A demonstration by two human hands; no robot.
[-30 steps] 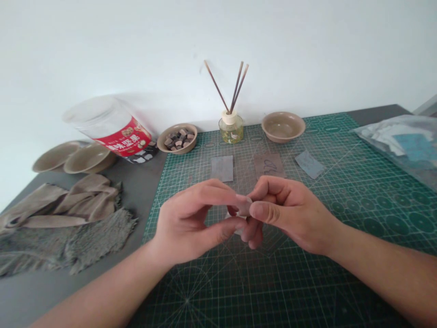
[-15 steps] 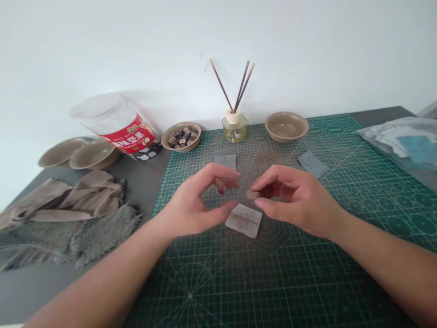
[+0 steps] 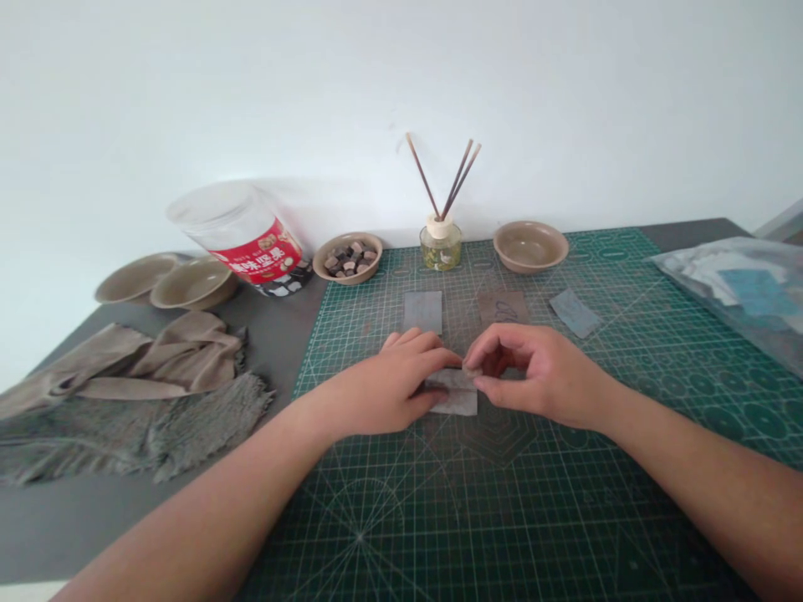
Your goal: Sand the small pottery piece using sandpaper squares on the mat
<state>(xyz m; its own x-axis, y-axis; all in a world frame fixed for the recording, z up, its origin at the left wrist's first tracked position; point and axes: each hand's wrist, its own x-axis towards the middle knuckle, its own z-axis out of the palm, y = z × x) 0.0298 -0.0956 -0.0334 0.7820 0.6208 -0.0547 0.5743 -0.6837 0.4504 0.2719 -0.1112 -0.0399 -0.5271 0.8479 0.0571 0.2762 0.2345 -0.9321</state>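
Your left hand (image 3: 389,386) lies flat on the grey sheet (image 3: 457,400) on the green mat (image 3: 565,518), so it won't slide. Your right hand (image 3: 539,372) pinches a small bead (image 3: 470,368) tight and presses it onto the sheet.

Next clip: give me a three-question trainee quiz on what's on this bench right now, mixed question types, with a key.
1. True or false: the left hand presses on the pale sheet lying on the green cutting mat.
2. Which bowl holds the small dark and light blocks?
A. the bowl left of the reed diffuser
B. the bowl right of the reed diffuser
C. the two bowls beside the jar
3. Fill in: the right hand pinches a small ____ piece between thumb and fingers.

Key
1. True.
2. A: the bowl of blocks sits left of the reed diffuser; the bowl on the right looks empty.
3. Tan, small piece at the sheet's upper edge.
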